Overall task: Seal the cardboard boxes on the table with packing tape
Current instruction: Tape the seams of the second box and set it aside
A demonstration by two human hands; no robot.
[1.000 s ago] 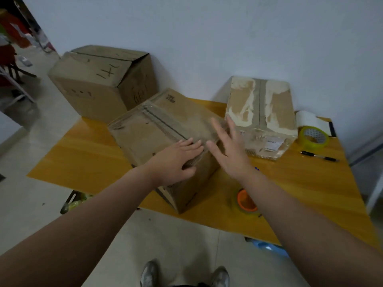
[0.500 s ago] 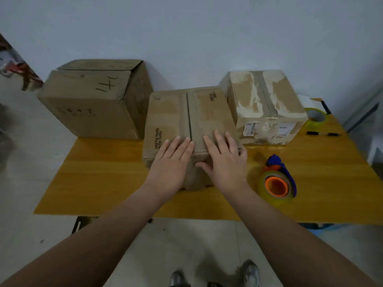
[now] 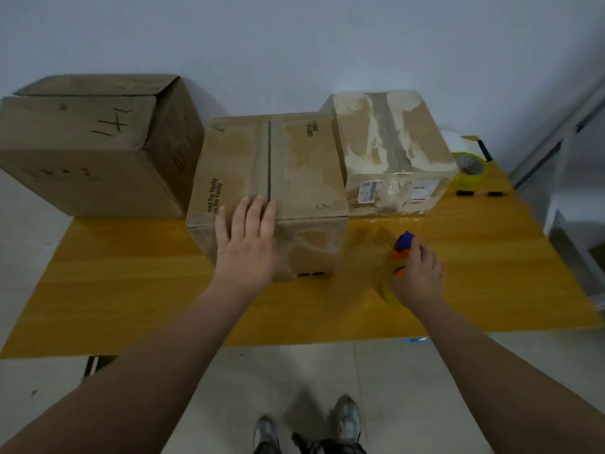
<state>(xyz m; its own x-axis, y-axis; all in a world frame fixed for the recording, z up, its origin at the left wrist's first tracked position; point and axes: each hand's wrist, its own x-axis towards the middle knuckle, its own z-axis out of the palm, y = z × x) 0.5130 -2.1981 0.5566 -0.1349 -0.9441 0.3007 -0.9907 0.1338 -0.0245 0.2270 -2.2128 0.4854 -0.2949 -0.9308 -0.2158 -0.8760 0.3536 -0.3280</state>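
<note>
Left hand (image 3: 245, 247) flat on box (image 3: 294, 165), fingers together; "For Family" print just left of fingertips. Right hand (image 3: 417, 278) curled round tape (image 3: 389, 289).

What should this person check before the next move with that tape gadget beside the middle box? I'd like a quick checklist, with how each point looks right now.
1. Middle box steadied: the left hand lies flat on its near top edge. Ok.
2. Box closed: the top lies level along the centre seam. Ok.
3. Tape in hand: the right hand curls round the tape dispenser, which sits on the table. Ok.
4. Loose tape end ready: hidden under the hand. Cannot tell.
5. Seam already taped: too blurred to judge. Cannot tell.
</note>
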